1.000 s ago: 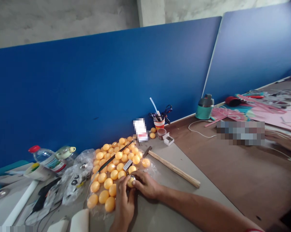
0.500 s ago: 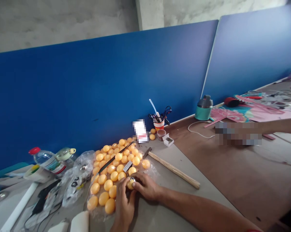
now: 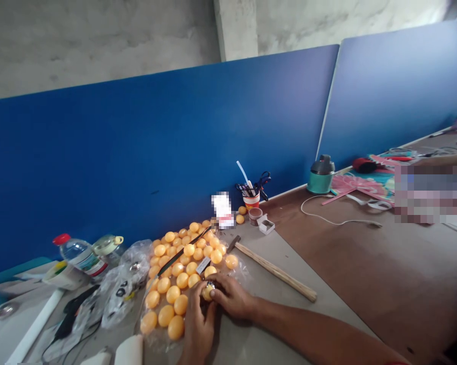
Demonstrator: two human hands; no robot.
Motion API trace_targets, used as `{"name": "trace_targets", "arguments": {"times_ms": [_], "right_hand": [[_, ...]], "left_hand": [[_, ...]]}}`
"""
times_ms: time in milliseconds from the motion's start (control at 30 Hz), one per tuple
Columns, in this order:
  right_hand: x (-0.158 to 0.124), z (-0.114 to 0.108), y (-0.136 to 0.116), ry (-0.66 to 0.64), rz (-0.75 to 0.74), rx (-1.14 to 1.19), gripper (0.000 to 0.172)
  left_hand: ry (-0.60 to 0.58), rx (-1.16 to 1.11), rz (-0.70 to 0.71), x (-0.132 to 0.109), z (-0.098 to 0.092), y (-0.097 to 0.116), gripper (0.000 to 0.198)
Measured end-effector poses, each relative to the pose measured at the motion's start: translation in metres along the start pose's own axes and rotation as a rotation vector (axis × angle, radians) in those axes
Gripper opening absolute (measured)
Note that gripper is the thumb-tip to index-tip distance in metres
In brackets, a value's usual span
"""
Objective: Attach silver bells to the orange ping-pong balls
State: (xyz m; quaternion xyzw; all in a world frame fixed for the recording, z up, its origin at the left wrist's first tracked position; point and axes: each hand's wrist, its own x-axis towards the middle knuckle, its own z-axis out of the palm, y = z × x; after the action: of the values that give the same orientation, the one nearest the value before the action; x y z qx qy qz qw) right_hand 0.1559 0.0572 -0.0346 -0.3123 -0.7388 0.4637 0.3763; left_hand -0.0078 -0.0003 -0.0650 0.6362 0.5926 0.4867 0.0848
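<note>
Between my two hands is a small yellow-orange ball (image 3: 208, 291) with something shiny at its top, too small to make out. My left hand (image 3: 198, 319) grips it from the left, fingers curled around it. From the right, my right hand (image 3: 234, 299) closes on the same ball, thumb pressed against its side. Just beyond my hands lie several orange balls (image 3: 173, 294) on clear plastic. A dark strip (image 3: 183, 252) and a small grey labelled piece (image 3: 203, 265) rest among them. To the right lies a hammer (image 3: 276, 268) with a wooden handle.
A cup of tools (image 3: 251, 200), a round tub (image 3: 255, 216) and a small open box (image 3: 266, 226) stand at the back. Bottles (image 3: 82, 258), plastic bags (image 3: 118, 289) and a black glue gun (image 3: 71, 312) are left. A teal container (image 3: 320, 175) stands right, near another person's blurred arm.
My view has shifted slightly, so the bench appears a little lower. Both my hands keep hold of the ball. The other person's arm has moved right, away from the cable.
</note>
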Motion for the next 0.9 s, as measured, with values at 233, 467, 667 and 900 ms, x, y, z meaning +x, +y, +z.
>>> {"name": "trace_targets", "arguments": {"times_ms": [233,467,667,900], "right_hand": [[0.0000,-0.0007,-0.0007,-0.001,0.006,-0.053,0.034],[0.0006,-0.0011,0.0002,-0.021,0.001,-0.056,0.041],[0.0004,-0.0035,-0.0013,-0.039,0.009,-0.035,0.042],[0.0003,-0.0018,0.0004,-0.021,0.001,-0.037,0.046]], "left_hand": [[-0.015,-0.019,-0.032,0.0024,0.0008,0.0030,0.036],[-0.014,-0.049,-0.044,0.0032,0.0009,0.0014,0.034],[-0.020,-0.055,-0.016,0.0011,0.0028,-0.0054,0.032],[-0.026,-0.039,-0.017,-0.0005,0.0027,-0.0059,0.030]]}}
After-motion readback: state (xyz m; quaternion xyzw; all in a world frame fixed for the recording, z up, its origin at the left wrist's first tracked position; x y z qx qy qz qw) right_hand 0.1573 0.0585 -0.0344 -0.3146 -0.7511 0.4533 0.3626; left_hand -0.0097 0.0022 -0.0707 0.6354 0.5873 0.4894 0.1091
